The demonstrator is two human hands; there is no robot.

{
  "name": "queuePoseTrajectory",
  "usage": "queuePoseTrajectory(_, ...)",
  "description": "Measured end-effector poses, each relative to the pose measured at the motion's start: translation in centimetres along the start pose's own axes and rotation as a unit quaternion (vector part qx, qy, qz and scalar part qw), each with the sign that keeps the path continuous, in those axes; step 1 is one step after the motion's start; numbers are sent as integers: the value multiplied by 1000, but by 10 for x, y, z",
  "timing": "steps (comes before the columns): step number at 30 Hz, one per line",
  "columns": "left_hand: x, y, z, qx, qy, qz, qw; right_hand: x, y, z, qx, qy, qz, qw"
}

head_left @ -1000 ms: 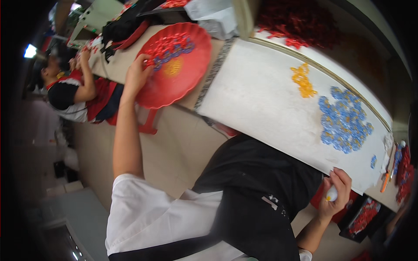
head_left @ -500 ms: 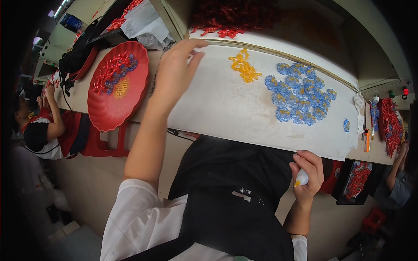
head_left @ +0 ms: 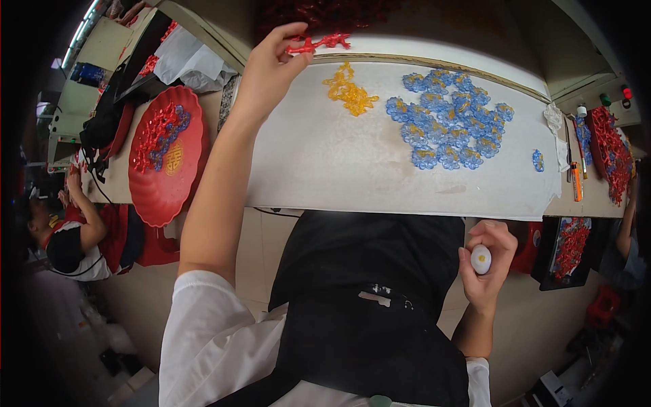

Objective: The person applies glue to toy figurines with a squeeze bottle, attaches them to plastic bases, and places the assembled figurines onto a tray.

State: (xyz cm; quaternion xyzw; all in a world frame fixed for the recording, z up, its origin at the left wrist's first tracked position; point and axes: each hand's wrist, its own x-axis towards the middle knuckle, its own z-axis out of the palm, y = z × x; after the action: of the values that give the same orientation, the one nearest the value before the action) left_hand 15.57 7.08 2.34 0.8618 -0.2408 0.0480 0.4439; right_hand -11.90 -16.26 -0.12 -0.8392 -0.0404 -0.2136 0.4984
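Note:
Up by the back shelf, my left hand [head_left: 268, 74] pinches a red branch-like plastic piece [head_left: 332, 41] between thumb and fingers. Below it on the white work surface [head_left: 305, 163] lies a small heap of yellow plastic pieces [head_left: 350, 91]. Many translucent blue flower-shaped pieces [head_left: 447, 119] with yellow parts spread right of that heap, and a single blue piece [head_left: 538, 161] lies apart. My right hand [head_left: 498, 237], low beside the front edge, is closed around a small white bottle [head_left: 481, 261] with a yellowish tip pointing towards me.
A red scalloped tray [head_left: 186, 197] of red and blue pieces stands at left, near a white plastic bag [head_left: 193, 61]. On the right are an orange-handled tool [head_left: 576, 183] and a red-filled tray [head_left: 610, 152]. Other people sit at both sides.
My left hand, empty before, now holds a red branch-like piece and has moved slightly up. My right hand has shifted right and turned the bottle's tip towards me. The view has shifted.

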Motion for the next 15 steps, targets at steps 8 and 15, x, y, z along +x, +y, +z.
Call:
queuePoseTrajectory(8,-92,64,48,-571,-167,-241,766,10,-24,-1,122,27,53,991)
queuePoseTrajectory(15,-120,89,69,-589,-214,-279,727,3,-34,-7,60,175,23,982)
